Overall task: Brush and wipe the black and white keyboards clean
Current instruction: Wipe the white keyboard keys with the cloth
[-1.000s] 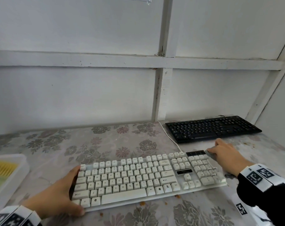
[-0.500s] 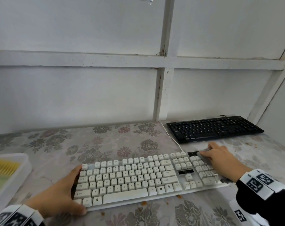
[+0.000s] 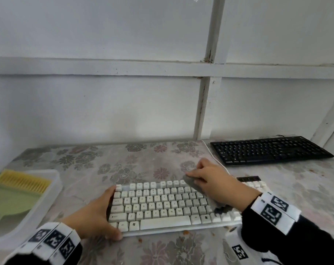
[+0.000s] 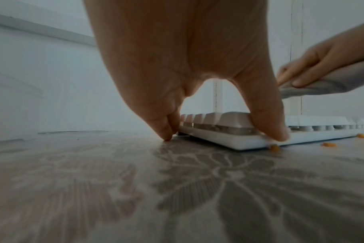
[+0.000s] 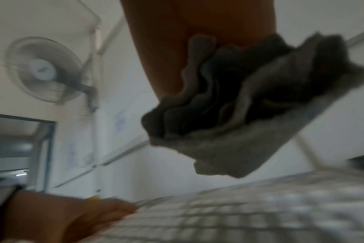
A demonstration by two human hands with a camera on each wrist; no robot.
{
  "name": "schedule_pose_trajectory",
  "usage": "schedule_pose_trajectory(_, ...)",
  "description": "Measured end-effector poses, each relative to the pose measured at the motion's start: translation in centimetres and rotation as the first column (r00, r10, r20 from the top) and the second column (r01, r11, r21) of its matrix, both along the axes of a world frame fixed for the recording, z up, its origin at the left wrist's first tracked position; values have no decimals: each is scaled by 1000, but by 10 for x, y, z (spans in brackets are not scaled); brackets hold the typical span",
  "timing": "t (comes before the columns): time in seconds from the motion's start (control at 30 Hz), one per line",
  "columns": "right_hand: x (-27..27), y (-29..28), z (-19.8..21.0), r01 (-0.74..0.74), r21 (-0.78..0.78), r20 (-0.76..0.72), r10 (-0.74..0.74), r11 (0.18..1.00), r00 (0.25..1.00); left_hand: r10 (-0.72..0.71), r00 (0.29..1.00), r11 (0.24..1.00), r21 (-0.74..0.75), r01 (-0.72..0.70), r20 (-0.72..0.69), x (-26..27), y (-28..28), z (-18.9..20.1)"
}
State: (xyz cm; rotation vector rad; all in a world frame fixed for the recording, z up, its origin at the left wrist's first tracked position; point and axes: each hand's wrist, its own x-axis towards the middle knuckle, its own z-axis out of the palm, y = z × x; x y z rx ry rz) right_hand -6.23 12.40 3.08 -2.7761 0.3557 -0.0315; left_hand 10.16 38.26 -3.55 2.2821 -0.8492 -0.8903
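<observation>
The white keyboard point(image 3: 162, 205) lies on the flowered tablecloth in front of me. My left hand point(image 3: 105, 211) grips its left end, thumb on the front corner point(image 4: 268, 131) and fingers at the back corner. My right hand point(image 3: 210, 178) holds a grey cloth point(image 3: 192, 182) and presses it on the top key rows, right of the middle. In the right wrist view the bunched cloth point(image 5: 249, 115) hangs under the palm above the blurred keys point(image 5: 260, 213). The black keyboard point(image 3: 267, 150) lies at the back right, untouched.
A white tray point(image 3: 53, 188) at the left holds a yellow brush point(image 3: 23, 180) and a green dustpan point(image 3: 9, 201). Orange crumbs point(image 4: 328, 144) lie along the white keyboard's front edge. A white cable point(image 3: 215, 159) runs back toward the wall.
My right hand has slid the cloth leftward from the number pad end to the top rows near the middle. The left hand has kept its hold on the left end.
</observation>
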Motion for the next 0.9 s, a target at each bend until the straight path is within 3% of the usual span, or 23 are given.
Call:
schedule_pose_trajectory(0.13, 48, 76, -10, -235, 19, 16, 235, 972, 972, 8, 1000, 999, -35, -8, -9, 0, 0, 1)
schedule_pose_trajectory(0.3, 83, 121, -25, -350, -63, -61, 346, 935, 936, -21, 999, 1000, -8, 21, 33, 6, 4, -3)
schedule_pose_trajectory(0.6, 86, 140, -38, -337, -155, -123, 320, 929, 939, -24, 997, 999, -31, 26, 67, 6, 4, -5)
schedule_pose_trajectory(0.9, 76, 100, -56, -342, -96, 1, 344, 935, 939, -29, 999, 997, -72, 30, 13, 5, 3, -3)
